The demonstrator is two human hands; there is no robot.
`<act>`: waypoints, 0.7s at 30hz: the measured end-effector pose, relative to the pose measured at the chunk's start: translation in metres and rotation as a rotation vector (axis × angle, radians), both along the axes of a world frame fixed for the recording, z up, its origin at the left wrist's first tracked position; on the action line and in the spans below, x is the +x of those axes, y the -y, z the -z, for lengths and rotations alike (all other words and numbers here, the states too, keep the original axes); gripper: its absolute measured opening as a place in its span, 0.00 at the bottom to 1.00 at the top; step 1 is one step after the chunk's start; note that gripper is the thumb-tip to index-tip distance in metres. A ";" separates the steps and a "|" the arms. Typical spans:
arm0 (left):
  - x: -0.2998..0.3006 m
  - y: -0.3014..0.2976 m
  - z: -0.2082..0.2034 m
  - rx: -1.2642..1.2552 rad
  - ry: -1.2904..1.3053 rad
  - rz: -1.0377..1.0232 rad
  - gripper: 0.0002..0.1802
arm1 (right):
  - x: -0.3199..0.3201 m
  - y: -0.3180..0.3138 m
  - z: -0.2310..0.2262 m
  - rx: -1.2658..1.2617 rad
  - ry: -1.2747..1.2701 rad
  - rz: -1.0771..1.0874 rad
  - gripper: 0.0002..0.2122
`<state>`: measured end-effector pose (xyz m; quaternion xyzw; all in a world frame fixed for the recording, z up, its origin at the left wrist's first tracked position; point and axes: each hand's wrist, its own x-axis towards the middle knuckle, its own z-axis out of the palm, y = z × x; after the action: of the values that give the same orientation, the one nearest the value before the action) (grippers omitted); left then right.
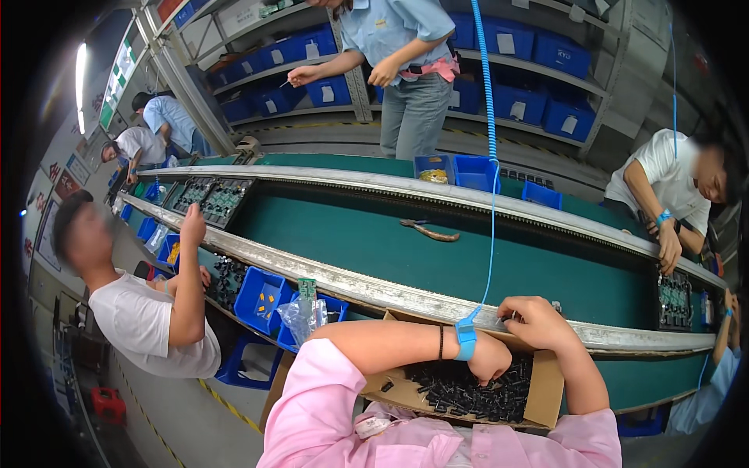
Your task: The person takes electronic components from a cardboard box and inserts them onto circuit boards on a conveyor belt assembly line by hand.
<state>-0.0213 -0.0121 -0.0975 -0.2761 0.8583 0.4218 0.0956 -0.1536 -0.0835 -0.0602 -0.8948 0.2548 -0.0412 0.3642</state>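
My left hand (491,360), with a blue wrist strap (466,338) on its wrist, reaches down into a cardboard box (544,390). Its fingertips are drawn together at a heap of small black electronic components (460,396); what they pinch is hidden. Beyond the box, my right hand (538,321) is closed beside the metal rail (374,295). Thumb and fingers meet around something small and dark, too small to name. A coiled blue cord (488,93) runs down from above to the strap.
Pliers (433,231) lie on the green conveyor (335,234). Blue bins (263,298) and a clear plastic bag (303,318) stand left of the box. Circuit boards (674,300) sit at the right end. Co-workers (156,312) work left, right and across the line.
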 end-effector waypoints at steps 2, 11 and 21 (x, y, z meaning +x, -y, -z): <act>0.000 0.000 0.001 -0.007 -0.004 0.020 0.11 | 0.001 0.000 -0.001 0.001 -0.002 0.001 0.10; -0.001 0.003 0.003 0.014 -0.018 0.037 0.10 | 0.004 -0.001 -0.006 0.018 0.005 0.020 0.09; -0.006 0.004 0.014 0.048 -0.087 0.011 0.09 | 0.004 -0.005 -0.010 0.050 -0.003 0.044 0.08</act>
<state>-0.0275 -0.0159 -0.1118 -0.2502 0.8529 0.4533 0.0669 -0.1495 -0.0786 -0.0499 -0.8797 0.2761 -0.0415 0.3849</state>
